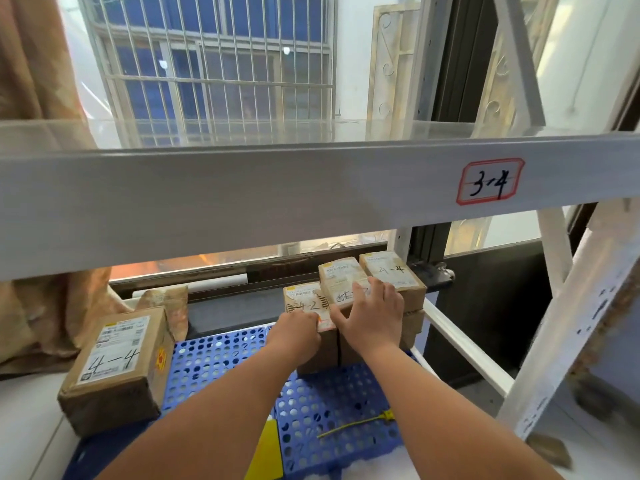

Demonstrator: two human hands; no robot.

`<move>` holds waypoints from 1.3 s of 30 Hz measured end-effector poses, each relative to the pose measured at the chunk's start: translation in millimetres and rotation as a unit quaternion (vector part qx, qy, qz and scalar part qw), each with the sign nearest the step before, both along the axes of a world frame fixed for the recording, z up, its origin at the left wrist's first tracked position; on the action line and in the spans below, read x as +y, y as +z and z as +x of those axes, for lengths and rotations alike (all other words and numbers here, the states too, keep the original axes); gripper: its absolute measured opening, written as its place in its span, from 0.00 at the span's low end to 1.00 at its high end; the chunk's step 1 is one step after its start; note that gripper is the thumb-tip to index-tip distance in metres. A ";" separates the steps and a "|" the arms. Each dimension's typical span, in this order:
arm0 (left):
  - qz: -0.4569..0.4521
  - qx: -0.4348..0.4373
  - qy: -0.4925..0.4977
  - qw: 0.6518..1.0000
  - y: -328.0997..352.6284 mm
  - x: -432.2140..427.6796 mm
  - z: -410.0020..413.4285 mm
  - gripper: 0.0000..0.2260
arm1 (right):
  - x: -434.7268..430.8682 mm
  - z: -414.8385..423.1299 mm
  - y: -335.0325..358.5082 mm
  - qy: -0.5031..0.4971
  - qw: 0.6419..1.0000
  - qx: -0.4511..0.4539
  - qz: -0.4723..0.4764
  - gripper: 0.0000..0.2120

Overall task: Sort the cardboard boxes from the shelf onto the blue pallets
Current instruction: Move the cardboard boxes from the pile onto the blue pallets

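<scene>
Behind a white shelf (311,199) labelled 3-4, we see a barred window (214,64). Below it, at six o'clock, our left hand (298,336) curls around the near corner of the box marked 4-2 (306,301) on the blue pallet (221,358). Our right hand (372,311) lies flat, fingers spread, on the middle box (341,277), touching the 4-4 box (389,271) at one o'clock. Another 4-4 carton (117,365) sits well apart at nine o'clock.

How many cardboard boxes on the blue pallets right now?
4 clear: 4-4 box left; 4-2 box, middle box and rear 4-4 box clustered at the hands. Lower ones may be hidden.
</scene>
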State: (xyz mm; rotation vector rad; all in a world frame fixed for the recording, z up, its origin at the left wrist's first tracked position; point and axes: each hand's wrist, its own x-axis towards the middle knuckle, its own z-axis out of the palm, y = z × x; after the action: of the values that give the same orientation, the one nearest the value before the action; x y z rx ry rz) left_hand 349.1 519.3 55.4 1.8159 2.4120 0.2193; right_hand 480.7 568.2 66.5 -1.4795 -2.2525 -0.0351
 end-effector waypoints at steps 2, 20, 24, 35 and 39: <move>-0.002 0.015 -0.003 1.000 0.1 3.7 -1.6 0.13 | 0.8 -0.3 -1.1 0.004 1.000 -0.025 -0.007 0.34; -0.019 0.005 0.004 1.000 1.5 11.7 -5.0 0.14 | 16.7 7.5 -2.8 0.008 0.998 -0.058 -0.039 0.34; -0.028 0.002 -0.015 1.000 6.0 11.8 -5.7 0.14 | 18.5 9.2 0.1 0.011 0.997 -0.070 -0.024 0.35; -0.002 -0.029 -0.028 0.999 3.8 -2.7 -2.8 0.20 | 9.5 16.1 -4.9 0.018 0.997 -0.069 0.007 0.36; 0.046 -0.049 -0.038 0.997 3.3 -13.4 -4.2 0.22 | -0.2 14.5 -0.9 0.033 0.997 -0.073 0.012 0.33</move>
State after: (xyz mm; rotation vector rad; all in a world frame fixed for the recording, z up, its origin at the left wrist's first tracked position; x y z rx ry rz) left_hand 345.0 505.9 58.7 1.8843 2.2973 0.4083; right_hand 495.2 568.0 65.6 -1.4299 -2.4060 -0.1542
